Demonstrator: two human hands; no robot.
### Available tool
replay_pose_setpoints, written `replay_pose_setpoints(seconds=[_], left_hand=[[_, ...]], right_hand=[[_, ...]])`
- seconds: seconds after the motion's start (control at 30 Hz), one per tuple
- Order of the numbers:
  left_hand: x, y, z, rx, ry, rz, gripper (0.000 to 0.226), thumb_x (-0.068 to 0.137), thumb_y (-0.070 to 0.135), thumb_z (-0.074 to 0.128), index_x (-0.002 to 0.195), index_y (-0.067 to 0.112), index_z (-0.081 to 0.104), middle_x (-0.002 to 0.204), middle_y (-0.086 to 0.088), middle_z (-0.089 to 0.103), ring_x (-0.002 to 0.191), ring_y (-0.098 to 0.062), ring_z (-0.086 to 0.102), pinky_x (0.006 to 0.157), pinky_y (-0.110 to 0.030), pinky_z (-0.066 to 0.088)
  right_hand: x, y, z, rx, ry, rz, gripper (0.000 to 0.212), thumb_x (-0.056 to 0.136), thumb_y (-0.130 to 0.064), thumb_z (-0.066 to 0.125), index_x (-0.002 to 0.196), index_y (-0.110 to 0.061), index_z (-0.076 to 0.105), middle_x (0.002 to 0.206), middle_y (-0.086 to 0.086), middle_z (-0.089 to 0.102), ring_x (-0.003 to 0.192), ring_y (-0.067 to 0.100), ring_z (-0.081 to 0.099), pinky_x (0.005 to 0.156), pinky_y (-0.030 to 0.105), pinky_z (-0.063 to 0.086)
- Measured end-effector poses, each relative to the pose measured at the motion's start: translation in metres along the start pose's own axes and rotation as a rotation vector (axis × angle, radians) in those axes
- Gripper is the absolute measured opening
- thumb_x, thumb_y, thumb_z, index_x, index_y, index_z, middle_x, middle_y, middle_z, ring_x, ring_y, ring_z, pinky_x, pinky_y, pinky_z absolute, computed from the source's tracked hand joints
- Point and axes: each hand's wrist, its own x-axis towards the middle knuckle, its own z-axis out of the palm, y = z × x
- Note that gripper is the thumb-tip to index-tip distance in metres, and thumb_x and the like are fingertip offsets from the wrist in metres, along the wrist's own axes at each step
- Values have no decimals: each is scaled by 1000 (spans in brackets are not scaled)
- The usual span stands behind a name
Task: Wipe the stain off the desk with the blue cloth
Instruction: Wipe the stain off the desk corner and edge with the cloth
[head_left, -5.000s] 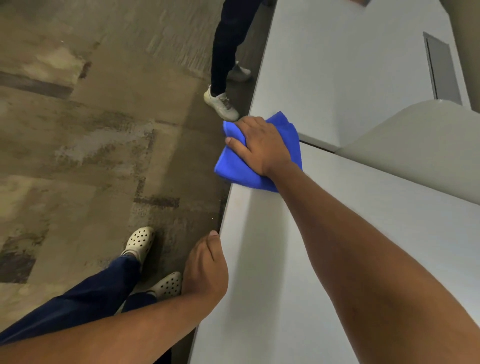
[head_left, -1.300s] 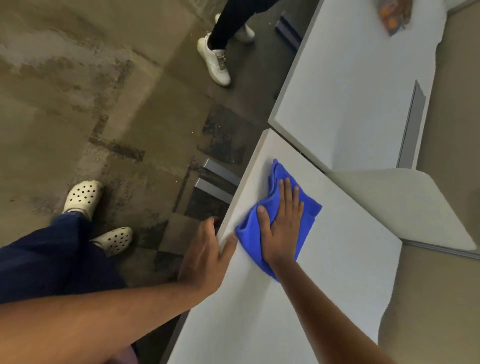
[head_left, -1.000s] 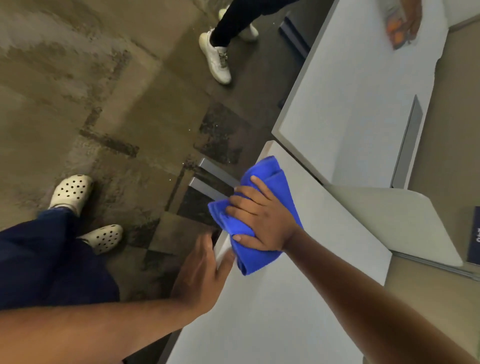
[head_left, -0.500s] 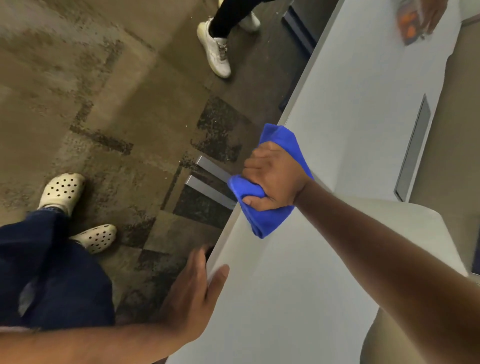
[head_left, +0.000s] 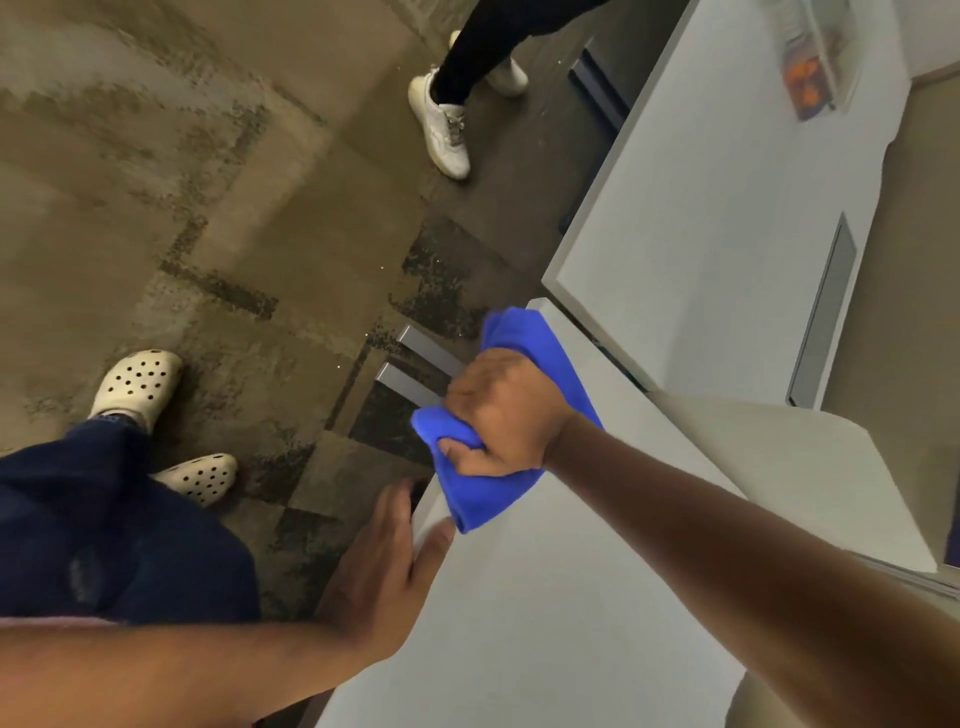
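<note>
My right hand (head_left: 504, 415) is closed around the bunched blue cloth (head_left: 480, 491) over the near left edge of the white desk (head_left: 545, 623). Part of the cloth sticks out above my knuckles and part hangs below my palm toward the desk surface. My left hand (head_left: 384, 577) rests on the desk's left edge just below the cloth, fingers spread, thumb on the top. No stain shows on the visible desk surface.
A second white desk (head_left: 701, 234) adjoins at the far right, with a grey slot (head_left: 821, 322) and a blurred orange-printed item (head_left: 810, 67) at its far end. Another person's white sneakers (head_left: 441, 124) stand on the carpet. My cream clogs (head_left: 140, 384) are at the left.
Over the last second my right hand went from wiping flat to gripping the cloth in a bunch at the desk edge. My left hand stays on the edge.
</note>
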Motion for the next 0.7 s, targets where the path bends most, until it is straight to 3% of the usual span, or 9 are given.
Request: replay_pose_setpoints(seconds=[0.07,0.13,0.2,0.23,0.3,0.37,0.53,0.63,0.7], left_hand=[[0,0,1,21,11,8,49,96,78,28,135,48,33,119,31,43,108,22,47,88,-18,43],[-1,-1,1,53,22,8,47,96,80,26,130,48,34,112,33,42,104,17,50,84,-8,39],[-2,-3,1,65,23,-17,50,95,80,25,127,43,36,113,27,48,102,3,56,84,-17,45],[-2,-4,2,70,26,-26,52,95,79,26,129,41,38,115,23,51,103,-2,57,86,-25,46],[-2,-4,3,67,31,-30,52,95,79,27,131,43,37,117,21,53,101,2,54,85,-28,44],[-2,-4,3,66,29,-33,52,93,81,27,130,45,35,115,23,51,94,7,49,82,-27,42],[-2,-4,3,74,-26,-83,64,91,87,25,139,46,27,124,27,46,96,15,53,79,-17,42],[-1,-1,0,46,-35,-51,53,93,83,29,133,49,34,123,24,53,103,20,55,72,-8,43],[-1,1,-2,52,-38,-54,58,91,86,27,135,49,33,123,24,53,103,18,56,65,-7,46]], right_hand=[[0,3,-1,45,3,3,49,95,-55,46,80,-14,68,72,3,67,65,28,61,78,36,46],[1,10,-3,57,8,51,50,96,-56,45,94,-14,73,85,2,72,82,28,66,104,42,45],[0,13,-4,31,57,171,55,95,-56,42,106,-15,77,97,-1,75,105,25,64,129,51,21],[0,13,-4,27,93,249,57,95,-57,41,108,-17,79,100,-2,76,112,25,62,132,55,12],[1,12,-4,42,150,387,55,93,-56,42,104,-20,82,103,-3,75,116,25,60,132,58,8],[3,13,-5,28,154,467,55,91,-58,45,98,-22,85,103,-4,75,110,25,59,128,54,19],[13,38,-17,-14,57,633,71,88,-67,35,93,-17,85,96,-1,73,94,25,58,87,39,49],[12,43,-15,52,142,696,63,89,-63,40,89,-15,81,90,2,72,86,24,64,73,32,49],[6,39,-11,126,245,796,53,91,-59,45,104,-21,80,100,-1,73,91,21,67,75,27,42]])
